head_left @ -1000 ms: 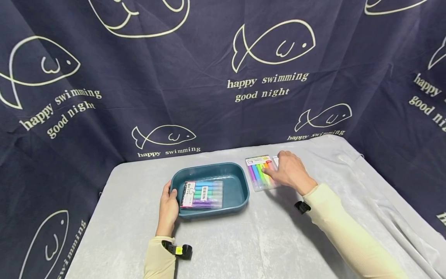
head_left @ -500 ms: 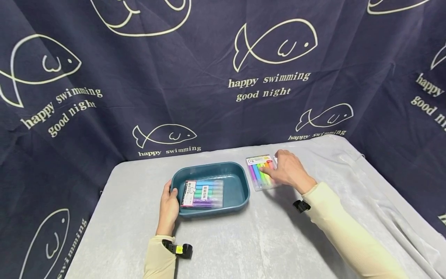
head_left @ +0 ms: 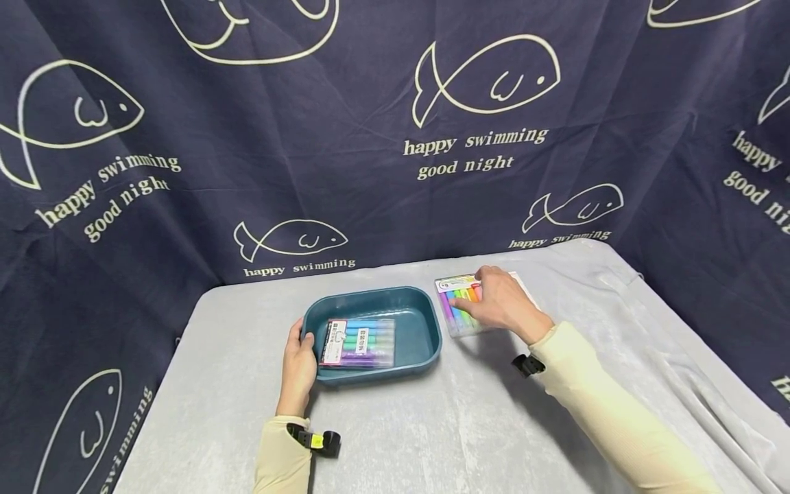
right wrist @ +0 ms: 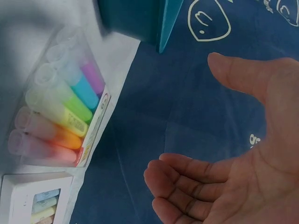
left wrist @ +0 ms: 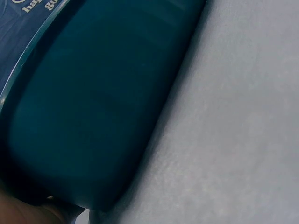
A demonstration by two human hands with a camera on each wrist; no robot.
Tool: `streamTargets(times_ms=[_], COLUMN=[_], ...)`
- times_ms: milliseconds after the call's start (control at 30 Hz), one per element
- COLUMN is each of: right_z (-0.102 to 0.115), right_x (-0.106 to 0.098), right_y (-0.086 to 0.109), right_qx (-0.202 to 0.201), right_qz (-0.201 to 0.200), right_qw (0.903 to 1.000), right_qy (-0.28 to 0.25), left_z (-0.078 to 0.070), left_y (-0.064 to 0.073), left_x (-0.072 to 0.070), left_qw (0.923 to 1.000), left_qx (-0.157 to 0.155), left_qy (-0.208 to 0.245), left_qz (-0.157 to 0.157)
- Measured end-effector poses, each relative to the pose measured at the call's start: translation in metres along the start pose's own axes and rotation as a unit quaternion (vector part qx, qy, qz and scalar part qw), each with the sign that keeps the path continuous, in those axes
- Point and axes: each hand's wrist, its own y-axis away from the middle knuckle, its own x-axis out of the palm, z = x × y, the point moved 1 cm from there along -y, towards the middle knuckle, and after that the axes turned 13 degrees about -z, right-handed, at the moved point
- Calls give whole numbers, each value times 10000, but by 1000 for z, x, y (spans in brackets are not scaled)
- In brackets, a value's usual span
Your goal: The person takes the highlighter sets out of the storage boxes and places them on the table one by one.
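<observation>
My left hand [head_left: 299, 367] grips the left end of a teal plastic tray [head_left: 416, 336], thumb over the rim. Inside the tray lies a clear pack of markers [head_left: 358, 345] in blue, green and purple, label end to the left. To the tray's right, a clear pack of highlighters [head_left: 452, 312] lies on the table, partly hidden by my right hand [head_left: 503, 302]. That hand hovers over the pack with thumb and fingers spread apart. The right wrist view shows nothing between them, with the highlighters [right wrist: 60, 102] off to one side.
A white windowed box [right wrist: 37, 198] of pastel-coloured sticks lies beside the highlighter pack, mostly behind my right hand in the head view. Grey cloth [head_left: 395, 439] covers the table, with folds at the right. A dark blue fish-print curtain [head_left: 370, 137] hangs behind.
My right hand has shifted slightly left over the highlighter pack, uncovering some of the white box behind it. The left hand and tray stay in place.
</observation>
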Motion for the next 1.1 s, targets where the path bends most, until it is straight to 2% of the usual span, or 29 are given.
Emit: streamTargets(times_ms=[400, 1100], right_z=[10, 26], right_x=[0, 6], right_y=[-2, -2], right_qx=[-50, -448], right_qz=[101, 143], right_qw=[9999, 9984], right_qy=[-46, -299], left_z=[1, 2], left_y=[0, 0], left_x=[0, 0], left_qw=[10000, 9999], left_qx=[-24, -16], left_qy=[-85, -111], left_qz=[30, 6])
